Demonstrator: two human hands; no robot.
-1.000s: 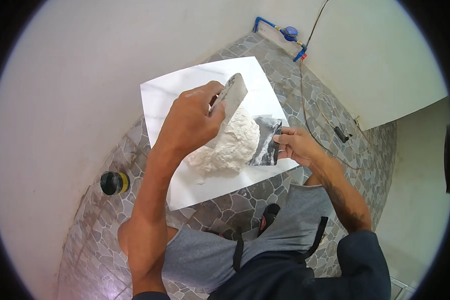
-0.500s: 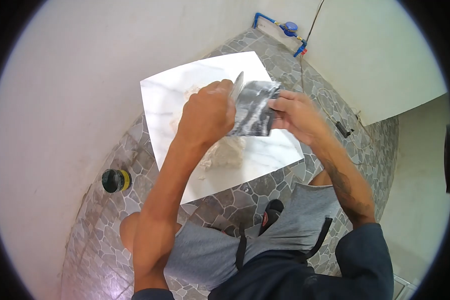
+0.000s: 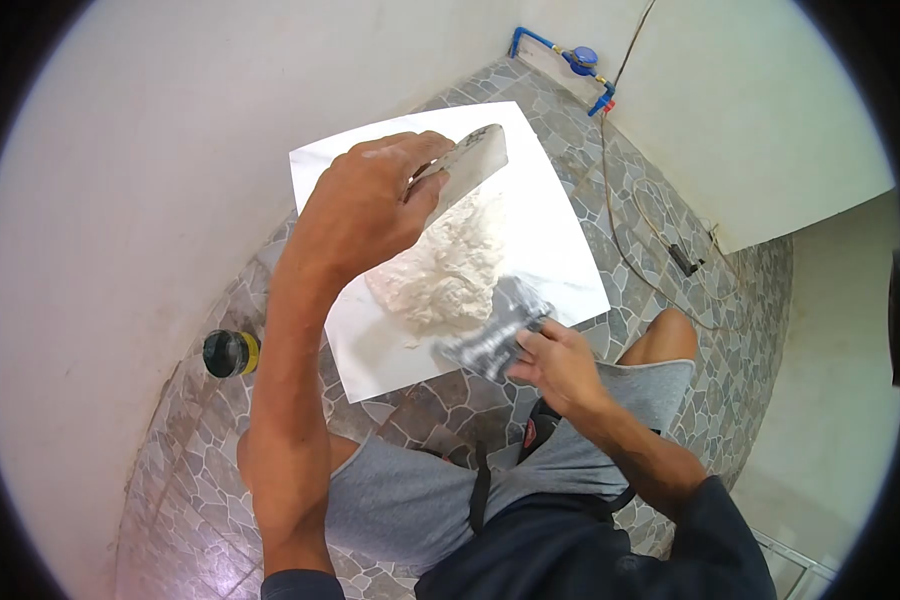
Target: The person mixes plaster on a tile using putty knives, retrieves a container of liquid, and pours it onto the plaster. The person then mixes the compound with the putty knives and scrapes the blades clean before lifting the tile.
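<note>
My left hand [image 3: 380, 200] grips a flat metal scraper [image 3: 478, 165], its blade tilted over the far part of a white marbled board [image 3: 560, 240]. Below that blade, a heap of lumpy off-white paste [image 3: 448, 265] lies on the board. Closer to my body, my right hand [image 3: 560, 365] has its fingers closed on the edge of a dark, flat, rectangular scraper plate [image 3: 500, 330] smeared with white. Motion blurs this plate, which is over the board's near edge beside the paste. The left fingertips are partly hidden behind the hand.
A dark jar with a yellow label [image 3: 232, 354] stands on the stone-patterned floor [image 3: 430, 415] at left, by the wall. Blue pipe with a meter [image 3: 583, 60] runs along the far corner. A cable with a black connector [image 3: 683, 259] lies at right.
My hands have moved apart. The right brought the dark plate down toward my body, away from the left scraper. The left hand shifted slightly left, turning its blade; the paste heap is now more exposed.
</note>
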